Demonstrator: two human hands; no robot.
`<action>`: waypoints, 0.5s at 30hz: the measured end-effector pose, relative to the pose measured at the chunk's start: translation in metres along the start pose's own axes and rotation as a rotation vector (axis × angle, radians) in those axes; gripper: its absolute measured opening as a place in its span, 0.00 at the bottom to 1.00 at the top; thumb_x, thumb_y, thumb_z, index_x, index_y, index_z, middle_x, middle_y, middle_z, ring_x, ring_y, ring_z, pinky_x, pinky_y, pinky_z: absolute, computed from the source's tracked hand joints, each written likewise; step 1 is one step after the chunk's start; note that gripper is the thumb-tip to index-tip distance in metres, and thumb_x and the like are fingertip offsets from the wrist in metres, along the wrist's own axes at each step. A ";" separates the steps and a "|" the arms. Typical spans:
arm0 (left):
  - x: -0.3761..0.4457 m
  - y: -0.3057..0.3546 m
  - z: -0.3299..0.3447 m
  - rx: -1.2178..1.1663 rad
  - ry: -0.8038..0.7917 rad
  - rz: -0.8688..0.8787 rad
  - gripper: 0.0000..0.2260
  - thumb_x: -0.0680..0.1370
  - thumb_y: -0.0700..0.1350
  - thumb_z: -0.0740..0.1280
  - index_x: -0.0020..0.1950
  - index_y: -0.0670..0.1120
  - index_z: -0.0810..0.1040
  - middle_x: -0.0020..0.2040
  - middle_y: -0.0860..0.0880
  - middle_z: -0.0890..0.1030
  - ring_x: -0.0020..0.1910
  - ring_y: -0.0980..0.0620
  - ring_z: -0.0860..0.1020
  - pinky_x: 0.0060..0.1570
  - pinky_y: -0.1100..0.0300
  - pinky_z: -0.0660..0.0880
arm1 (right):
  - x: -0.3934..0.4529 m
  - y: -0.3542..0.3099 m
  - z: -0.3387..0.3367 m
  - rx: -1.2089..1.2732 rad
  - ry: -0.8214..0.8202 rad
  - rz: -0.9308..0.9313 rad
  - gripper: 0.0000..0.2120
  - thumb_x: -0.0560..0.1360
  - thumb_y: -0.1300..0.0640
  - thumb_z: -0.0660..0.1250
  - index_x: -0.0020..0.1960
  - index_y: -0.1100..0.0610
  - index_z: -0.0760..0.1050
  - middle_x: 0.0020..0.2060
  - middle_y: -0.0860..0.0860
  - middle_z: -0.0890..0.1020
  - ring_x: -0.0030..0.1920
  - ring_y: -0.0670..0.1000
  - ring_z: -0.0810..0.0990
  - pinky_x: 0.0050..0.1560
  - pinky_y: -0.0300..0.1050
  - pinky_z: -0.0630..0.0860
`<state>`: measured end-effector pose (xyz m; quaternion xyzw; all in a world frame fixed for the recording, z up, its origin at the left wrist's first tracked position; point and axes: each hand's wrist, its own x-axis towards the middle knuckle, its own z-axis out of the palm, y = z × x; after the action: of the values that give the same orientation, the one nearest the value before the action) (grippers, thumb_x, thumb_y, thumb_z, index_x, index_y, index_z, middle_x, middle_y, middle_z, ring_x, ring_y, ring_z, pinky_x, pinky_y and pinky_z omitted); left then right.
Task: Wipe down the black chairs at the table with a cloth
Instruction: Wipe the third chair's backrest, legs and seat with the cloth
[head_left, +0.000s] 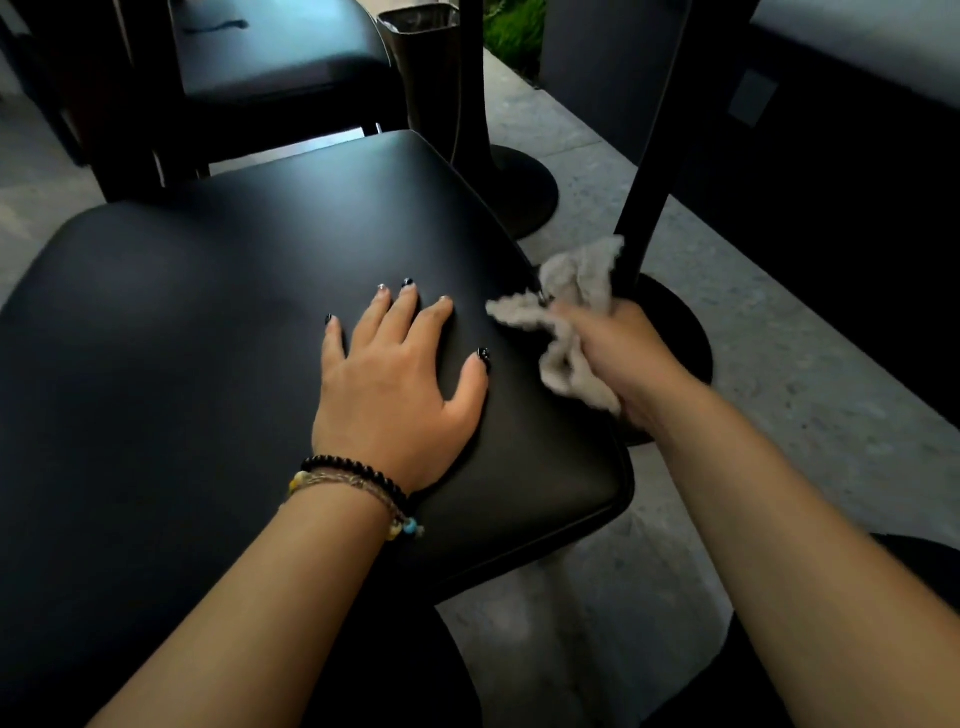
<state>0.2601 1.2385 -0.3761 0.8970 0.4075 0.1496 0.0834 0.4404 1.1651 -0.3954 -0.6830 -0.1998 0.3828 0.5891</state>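
A black padded chair seat (208, 322) fills the middle and left of the view. My left hand (395, 384) lies flat on the seat near its right side, fingers spread and straight. My right hand (618, 358) grips a crumpled grey cloth (566, 317) at the seat's right edge; the cloth bunches out of the fist over that edge. The fingers of the right hand are hidden behind the cloth and the back of the hand.
A second black chair (275, 57) stands behind. A metal bin (421, 67) sits at the back. Two black table posts with round bases (524, 192) (680, 332) stand to the right on the grey stone floor (810, 405).
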 end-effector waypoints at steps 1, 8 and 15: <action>0.000 0.001 0.000 -0.002 0.004 0.000 0.30 0.75 0.63 0.50 0.75 0.55 0.64 0.77 0.51 0.62 0.77 0.52 0.54 0.75 0.43 0.49 | -0.018 0.007 -0.006 -0.073 0.029 -0.041 0.02 0.75 0.54 0.70 0.46 0.50 0.81 0.30 0.41 0.83 0.31 0.40 0.82 0.28 0.30 0.72; 0.004 -0.001 0.002 -0.011 0.006 0.014 0.27 0.78 0.62 0.53 0.74 0.54 0.64 0.77 0.50 0.62 0.77 0.50 0.54 0.75 0.42 0.49 | 0.003 -0.014 0.016 -0.291 0.163 -0.045 0.08 0.74 0.52 0.68 0.51 0.53 0.81 0.46 0.51 0.84 0.50 0.53 0.83 0.52 0.47 0.79; 0.002 -0.003 0.003 -0.042 0.020 0.021 0.25 0.79 0.60 0.56 0.74 0.54 0.65 0.77 0.50 0.63 0.77 0.50 0.54 0.75 0.42 0.48 | -0.035 0.004 0.007 -0.467 0.249 -0.192 0.06 0.74 0.53 0.66 0.49 0.49 0.80 0.40 0.43 0.82 0.46 0.48 0.80 0.45 0.40 0.72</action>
<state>0.2603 1.2421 -0.3793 0.8978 0.3955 0.1679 0.0968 0.4123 1.1433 -0.3891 -0.8200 -0.2725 0.1820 0.4693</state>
